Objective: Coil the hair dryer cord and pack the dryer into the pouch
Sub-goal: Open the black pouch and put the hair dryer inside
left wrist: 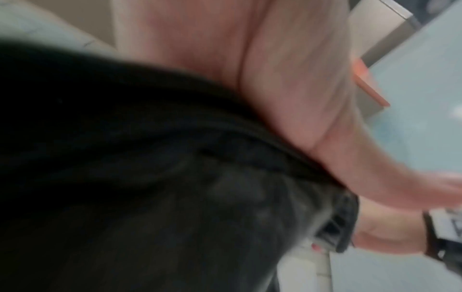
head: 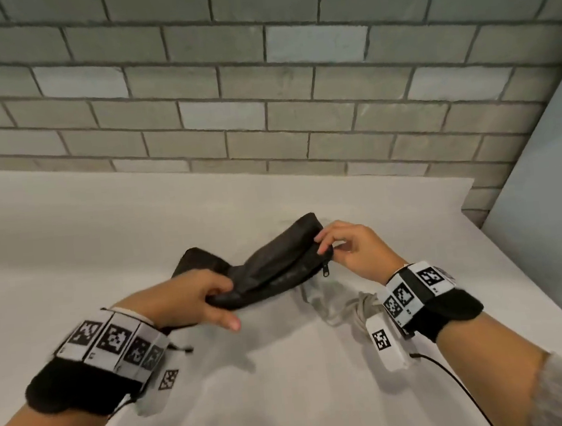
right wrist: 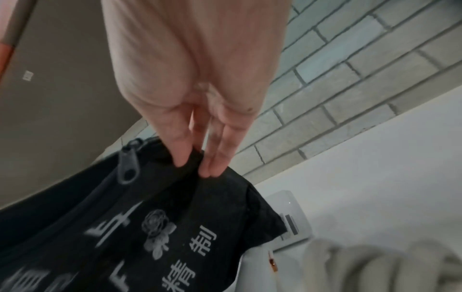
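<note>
Black zip pouch is held above the white surface; left hand grasps one end, right hand pinches its zipper edge; white hair dryer and coiled cord lie beneath.

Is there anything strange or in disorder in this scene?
Nothing stands out. Both hands hold the black pouch above the table; the white hair dryer and its coiled cord lie beneath it, not yet packed.

One pouch — one dryer — two hands.
</note>
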`<state>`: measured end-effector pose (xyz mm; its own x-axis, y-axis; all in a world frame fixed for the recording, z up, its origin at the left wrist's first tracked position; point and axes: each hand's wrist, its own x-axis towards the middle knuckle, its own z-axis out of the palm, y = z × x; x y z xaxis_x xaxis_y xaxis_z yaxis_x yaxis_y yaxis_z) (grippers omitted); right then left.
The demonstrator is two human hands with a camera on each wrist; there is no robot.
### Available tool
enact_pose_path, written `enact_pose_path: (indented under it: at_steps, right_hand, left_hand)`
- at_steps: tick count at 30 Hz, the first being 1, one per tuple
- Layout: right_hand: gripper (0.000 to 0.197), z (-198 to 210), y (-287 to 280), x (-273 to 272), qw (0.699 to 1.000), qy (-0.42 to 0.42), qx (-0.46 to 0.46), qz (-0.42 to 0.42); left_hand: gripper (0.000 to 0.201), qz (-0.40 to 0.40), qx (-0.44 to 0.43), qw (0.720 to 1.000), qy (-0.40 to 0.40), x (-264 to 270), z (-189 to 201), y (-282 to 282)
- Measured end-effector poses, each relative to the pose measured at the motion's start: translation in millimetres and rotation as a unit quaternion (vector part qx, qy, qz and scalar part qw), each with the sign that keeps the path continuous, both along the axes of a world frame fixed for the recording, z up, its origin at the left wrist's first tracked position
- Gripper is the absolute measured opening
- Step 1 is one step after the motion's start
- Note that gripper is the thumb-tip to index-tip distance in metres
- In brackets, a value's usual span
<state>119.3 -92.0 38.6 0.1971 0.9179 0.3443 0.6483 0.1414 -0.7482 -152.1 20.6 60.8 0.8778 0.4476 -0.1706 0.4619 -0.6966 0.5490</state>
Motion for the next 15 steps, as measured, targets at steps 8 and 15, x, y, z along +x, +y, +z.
enact_pose_path:
  at_steps: [8, 15]
  right_hand:
    - [0.017, -3, 11, -25, 0.992, -0.08, -0.082, 0.061]
    - [0.029, -3, 14, -40, 0.948, -0.218, -0.223, 0.064]
  left_hand:
    - [0.03, 0.045, 0.083, 0.987, 0.129, -11, -21, 12]
    - [0.046, 0.087, 0.077, 0.954, 0.275, -14, -43, 11]
